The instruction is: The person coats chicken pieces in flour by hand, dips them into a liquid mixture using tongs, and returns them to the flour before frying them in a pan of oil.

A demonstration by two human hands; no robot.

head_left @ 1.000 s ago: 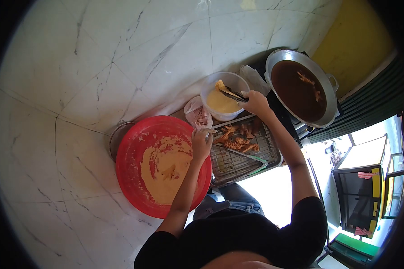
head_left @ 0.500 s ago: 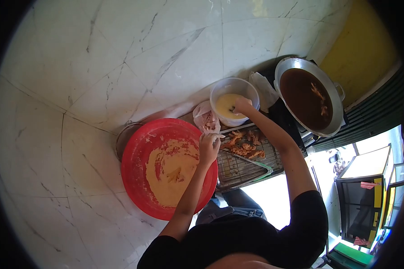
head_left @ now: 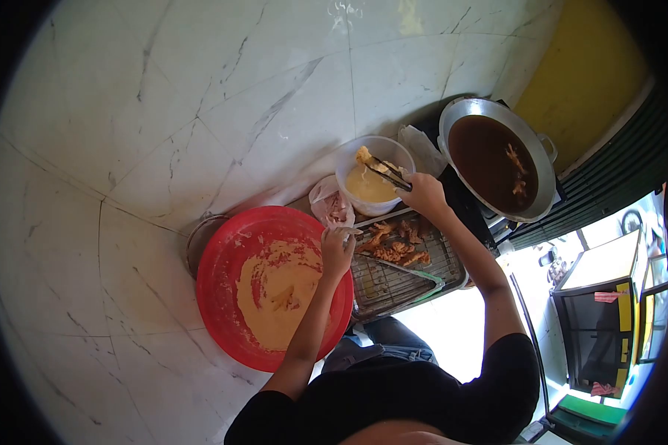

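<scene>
In my right hand (head_left: 425, 196) is a pair of dark tongs (head_left: 390, 174), gripping a pale, wet-coated piece of food (head_left: 364, 155) above a clear plastic tub (head_left: 407, 157) of yellowish batter (head_left: 367, 185). My left hand (head_left: 337, 251) hovers at the right rim of a red basin (head_left: 214, 297), its floury fingers loosely bent and apart with nothing seen in them. Flour (head_left: 263, 326) and a coated lump (head_left: 283, 300) lie in that basin. Beside the left hand sits a plastic bag (head_left: 326, 194) holding pale raw pieces.
Fried pieces (head_left: 401, 252) and green-handled tongs (head_left: 423, 277) rest on a wire rack tray (head_left: 375, 293). A wide metal pan (head_left: 548, 178) of brown oil stands at the right, with claw-shaped pieces (head_left: 518, 169) in it. A tiled wall (head_left: 163, 89) rises behind.
My right hand has lifted back out of the tub, bringing up the tongs with a coated piece in them. The left hand stays near the basin's rim. The view has shifted slightly.
</scene>
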